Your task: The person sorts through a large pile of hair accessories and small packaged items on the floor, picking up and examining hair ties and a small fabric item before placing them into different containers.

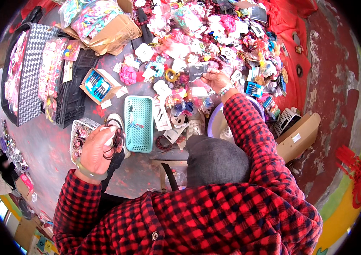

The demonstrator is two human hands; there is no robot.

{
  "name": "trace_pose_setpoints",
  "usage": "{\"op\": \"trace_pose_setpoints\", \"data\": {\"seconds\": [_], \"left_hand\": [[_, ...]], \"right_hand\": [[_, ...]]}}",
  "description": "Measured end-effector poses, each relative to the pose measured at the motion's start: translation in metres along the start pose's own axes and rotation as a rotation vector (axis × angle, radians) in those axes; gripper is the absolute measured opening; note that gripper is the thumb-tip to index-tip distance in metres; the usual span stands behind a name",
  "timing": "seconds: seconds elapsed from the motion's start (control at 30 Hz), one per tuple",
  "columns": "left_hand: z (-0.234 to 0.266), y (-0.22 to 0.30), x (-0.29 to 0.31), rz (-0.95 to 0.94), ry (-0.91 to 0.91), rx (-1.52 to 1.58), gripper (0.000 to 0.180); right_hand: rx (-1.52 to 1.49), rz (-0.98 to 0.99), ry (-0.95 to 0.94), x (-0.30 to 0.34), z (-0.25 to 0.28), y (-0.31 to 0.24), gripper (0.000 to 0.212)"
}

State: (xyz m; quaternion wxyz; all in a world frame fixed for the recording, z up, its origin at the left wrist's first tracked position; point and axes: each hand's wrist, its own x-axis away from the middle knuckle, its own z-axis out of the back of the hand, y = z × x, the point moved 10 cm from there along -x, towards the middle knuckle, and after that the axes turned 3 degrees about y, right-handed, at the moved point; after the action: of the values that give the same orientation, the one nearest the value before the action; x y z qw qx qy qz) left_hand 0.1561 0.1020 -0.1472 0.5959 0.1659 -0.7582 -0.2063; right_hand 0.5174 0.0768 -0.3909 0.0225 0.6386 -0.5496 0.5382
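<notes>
My left hand point(96, 151) is closed around a bunch of thin dark loops that look like hair ties point(118, 137); something whitish shows by the thumb. Under and beside that hand is a white basket point(73, 138) with small pinkish items in it. My right hand point(216, 80) reaches forward to the pile, its fingers pinched on a small see-through packet point(197, 72) with something dark in it. Between my hands stands a teal plastic basket point(152, 123), a few small colourful pieces on its bottom.
A large heap of hair accessories point(189, 38) spreads ahead, over red cloth point(293, 55) at right. A small box of blue packets point(99, 87), a black crate point(78, 80) and a cardboard box point(116, 36) stand left. Right of my knee are a purple-rimmed basin point(211, 123) and a carton point(301, 136).
</notes>
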Motion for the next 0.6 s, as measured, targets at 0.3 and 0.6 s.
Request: {"op": "trace_pose_setpoints", "data": {"seconds": [0.3, 0.6], "left_hand": [[-0.001, -0.001, 0.0, 0.003, -0.009, 0.01, 0.016], [-0.005, -0.001, -0.004, 0.015, 0.006, 0.027, 0.015]], "right_hand": [[0.158, -0.066, -0.14, 0.006, -0.03, 0.004, 0.015], [2.546, 0.526, -0.433, -0.034, 0.102, -0.064, 0.024]]}}
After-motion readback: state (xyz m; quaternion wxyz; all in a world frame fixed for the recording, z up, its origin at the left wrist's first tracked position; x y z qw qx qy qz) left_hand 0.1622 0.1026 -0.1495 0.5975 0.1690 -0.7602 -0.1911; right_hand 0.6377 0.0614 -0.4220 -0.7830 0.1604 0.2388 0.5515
